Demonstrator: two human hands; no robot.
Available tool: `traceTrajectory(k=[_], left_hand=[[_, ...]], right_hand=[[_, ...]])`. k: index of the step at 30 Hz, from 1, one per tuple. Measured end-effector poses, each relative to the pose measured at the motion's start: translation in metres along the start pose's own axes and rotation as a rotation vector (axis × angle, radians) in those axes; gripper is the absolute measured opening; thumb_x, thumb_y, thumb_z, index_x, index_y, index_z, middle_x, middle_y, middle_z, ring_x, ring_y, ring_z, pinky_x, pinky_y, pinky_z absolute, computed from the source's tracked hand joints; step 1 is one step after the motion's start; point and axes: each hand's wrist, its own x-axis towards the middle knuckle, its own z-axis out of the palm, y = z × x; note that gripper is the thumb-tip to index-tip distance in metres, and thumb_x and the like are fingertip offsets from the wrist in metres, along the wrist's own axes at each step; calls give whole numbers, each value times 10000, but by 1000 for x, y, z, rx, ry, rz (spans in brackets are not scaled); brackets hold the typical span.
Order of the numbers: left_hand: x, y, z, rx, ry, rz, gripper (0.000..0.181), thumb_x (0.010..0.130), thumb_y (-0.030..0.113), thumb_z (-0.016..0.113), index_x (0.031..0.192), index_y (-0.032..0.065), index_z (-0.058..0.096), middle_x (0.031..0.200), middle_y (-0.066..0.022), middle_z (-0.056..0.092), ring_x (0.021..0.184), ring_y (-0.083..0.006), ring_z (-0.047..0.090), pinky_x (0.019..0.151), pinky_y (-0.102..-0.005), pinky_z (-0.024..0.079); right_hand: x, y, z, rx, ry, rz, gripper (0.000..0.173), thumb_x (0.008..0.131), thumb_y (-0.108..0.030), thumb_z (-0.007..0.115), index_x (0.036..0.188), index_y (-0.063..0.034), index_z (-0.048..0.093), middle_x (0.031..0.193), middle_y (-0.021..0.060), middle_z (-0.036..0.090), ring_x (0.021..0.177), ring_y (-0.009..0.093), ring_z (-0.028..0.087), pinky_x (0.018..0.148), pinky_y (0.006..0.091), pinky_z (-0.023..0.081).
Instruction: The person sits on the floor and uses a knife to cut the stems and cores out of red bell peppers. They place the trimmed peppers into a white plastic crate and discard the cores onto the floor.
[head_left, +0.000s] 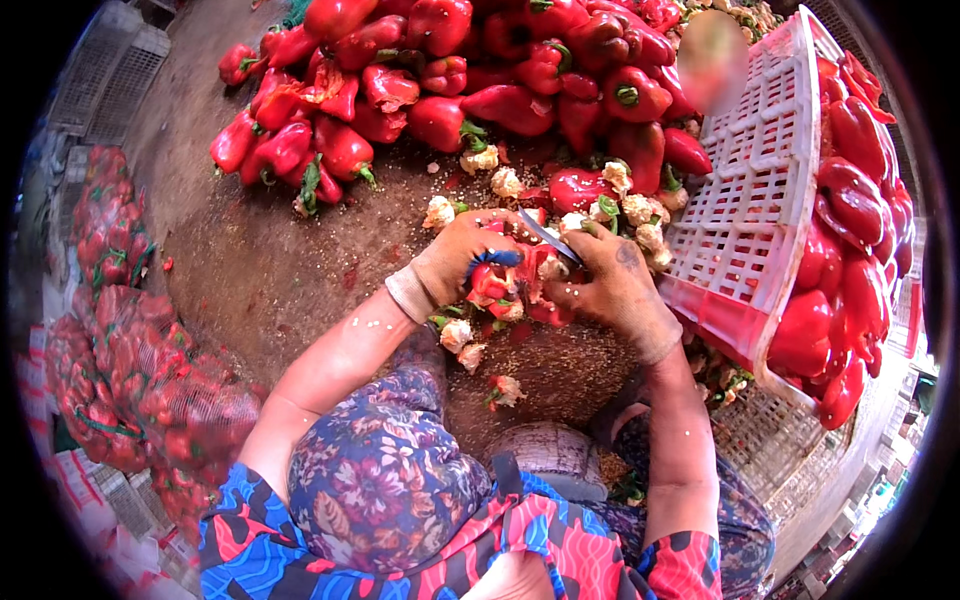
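Observation:
Both my hands wear stained, light-coloured work gloves. My left hand (466, 255), with blue on one finger, has its fingers curled around a red bell pepper piece (489, 282). In my right hand (611, 277) is a small knife; its curved blade (550, 235) points up and left between the hands. Torn red pepper flesh (534, 262) lies between the hands, partly hidden by the fingers. Cut pepper cores with seeds and green stems (456, 335) lie below and beyond the hands. A large heap of whole red bell peppers (510, 109) rises just beyond them.
A white plastic crate (739, 180) stands tilted at the right, filled with red peppers (855, 247). Net sacks of red peppers (150, 375) stand at the left. Loose seeds cover the brown ground (247, 262). Stacked crates (112, 67) are at the upper left.

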Motion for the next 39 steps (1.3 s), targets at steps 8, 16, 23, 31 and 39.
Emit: traceTrajectory(k=[8,16,23,31,39], left_hand=[[5,10,4,606,-231,-50,479,786,62,755,1242,5,618,1063,-53,677,946,-98,616,833,-273,524],[16,-25,6,180,-105,-244,332,746,-4,682,1077,-9,662,842,-67,688,730,-109,655,626,-258,528],[16,-56,-10,-8,58,-121,314,795,13,656,1104,-40,639,917,-95,710,781,-144,688,676,-278,569],[6,-33,6,-253,-134,34,523,992,287,566,1423,41,401,1312,-102,579,1127,-215,622,842,-415,582],[-7,-9,19,853,-177,449,658,801,18,717,1390,56,427,1278,-70,596,1202,-205,562,1043,-312,436]], right_hand=[[-7,5,10,411,-21,84,337,704,-230,770,914,0,642,794,153,635,730,249,633,705,374,504],[-17,19,49,463,506,255,300,745,-171,780,977,-49,633,769,23,588,721,135,560,629,319,481],[-5,38,21,17,742,21,613,790,-247,788,1298,-14,534,1125,183,626,1013,298,638,803,393,532],[-22,2,29,1051,342,518,427,971,-337,589,1205,20,596,1037,34,628,942,110,551,862,270,448],[3,6,7,623,89,55,518,975,-475,525,1261,-47,581,1050,205,654,938,284,640,840,393,486]])
